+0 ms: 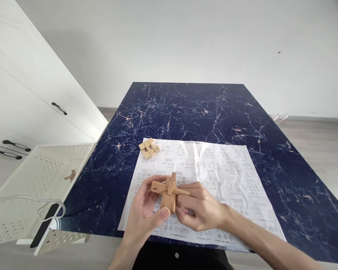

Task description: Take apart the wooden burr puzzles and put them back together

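Above the near part of a printed sheet, a wooden interlocking puzzle (169, 194) made of crossed bars is held between both hands. One of its bars bears the number 2. My left hand (146, 210) grips it from the left, thumb at the lower end and fingers behind. From the right, my right hand (198, 206) closes on the puzzle with bent fingers near the tapering bar; the fingertips are partly hidden. A second wooden puzzle (149, 148), assembled from flat interlocked pieces, lies at the sheet's upper left corner.
The creased instruction sheet (214, 180) lies on a dark blue marbled table (186, 108). To the left, a white perforated basket (19, 191) holds a small wooden cross-shaped piece (70, 175). A white cable (30, 198) crosses near the basket. White cabinets (39, 86) stand beyond it.
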### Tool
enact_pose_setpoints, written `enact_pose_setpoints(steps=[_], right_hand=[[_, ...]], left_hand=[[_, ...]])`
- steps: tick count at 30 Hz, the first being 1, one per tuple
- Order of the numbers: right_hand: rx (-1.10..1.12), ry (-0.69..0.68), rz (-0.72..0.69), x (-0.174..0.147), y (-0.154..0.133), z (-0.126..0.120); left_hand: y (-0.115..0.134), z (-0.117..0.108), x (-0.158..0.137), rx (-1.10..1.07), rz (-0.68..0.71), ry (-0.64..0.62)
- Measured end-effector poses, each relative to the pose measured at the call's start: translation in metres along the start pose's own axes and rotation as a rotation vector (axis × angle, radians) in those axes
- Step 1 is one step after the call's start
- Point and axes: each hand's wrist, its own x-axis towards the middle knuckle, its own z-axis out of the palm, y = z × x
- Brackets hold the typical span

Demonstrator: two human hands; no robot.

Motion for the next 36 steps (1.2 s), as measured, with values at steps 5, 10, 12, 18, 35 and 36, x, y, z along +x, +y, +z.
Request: enact_pose_setpoints(steps=[5, 10, 12, 18, 35, 36], right_hand=[[-0.028, -0.001, 0.004, 0.0013, -0.0009, 0.0007], [-0.037, 0.004, -0.001, 0.0025, 0.0007, 0.0009], [-0.018, 0.011, -0.003, 0.0014, 0.0019, 0.0015], [0.025, 0.052, -0.037, -0.0012, 0.0017, 0.0036], [-0.085, 0.048, -0.101, -0.0046, -0.0052, 0.0025], [-0.096, 0.043, -0.098, -0.0053, -0.0047, 0.0029]], left_hand=[[-0.0011, -0.0019, 0.0005, -0.020, -0.011, -0.009], [-0.0005, -0.0006, 0.0001, -0.042, 0.009, 0.010], [-0.0001, -0.0003, -0.0001, -0.034, 0.013, 0.006], [0.0010, -0.0021, -0.0019, -0.031, -0.055, -0.047], [0.0059, -0.0016, -0.0051, 0.023, -0.094, -0.083], [0.0058, -0.0015, -0.0049, 0.013, -0.092, -0.092]])
